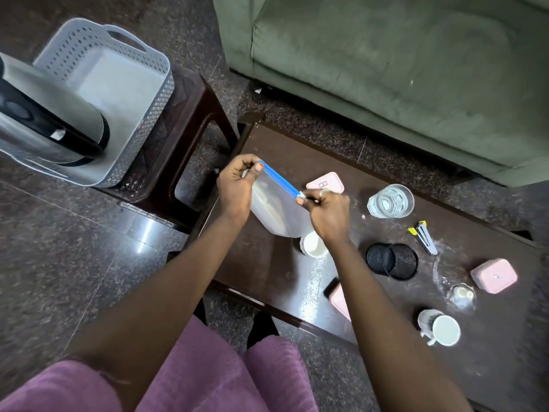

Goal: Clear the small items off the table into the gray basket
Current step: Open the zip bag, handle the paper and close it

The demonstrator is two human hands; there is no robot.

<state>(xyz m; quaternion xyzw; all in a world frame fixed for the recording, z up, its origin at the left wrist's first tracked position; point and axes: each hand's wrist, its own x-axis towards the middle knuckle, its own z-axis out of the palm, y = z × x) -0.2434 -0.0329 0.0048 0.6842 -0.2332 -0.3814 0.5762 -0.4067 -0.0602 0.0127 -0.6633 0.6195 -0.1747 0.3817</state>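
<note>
Above the left end of the dark table (267,263), both hands hold a clear zip bag (277,208) with a blue seal strip. My left hand (237,185) pinches the strip's left end and my right hand (326,209) pinches its right end. The gray basket (142,84) stands on a dark stool at the upper left, with a steel kettle (50,120) in it. Small items lie on the table: a white cup (313,245), a glass (390,201), a black mesh holder (392,262), a stapler (424,237), two pink boxes (326,182) (493,275) and a mug (439,328).
A green sofa (386,69) runs along the table's far side. The dark stool (184,150) stands close to the table's left end. A pink flat item (340,300) and a small clear lid (462,294) lie near the table's front edge. White powder smears the tabletop.
</note>
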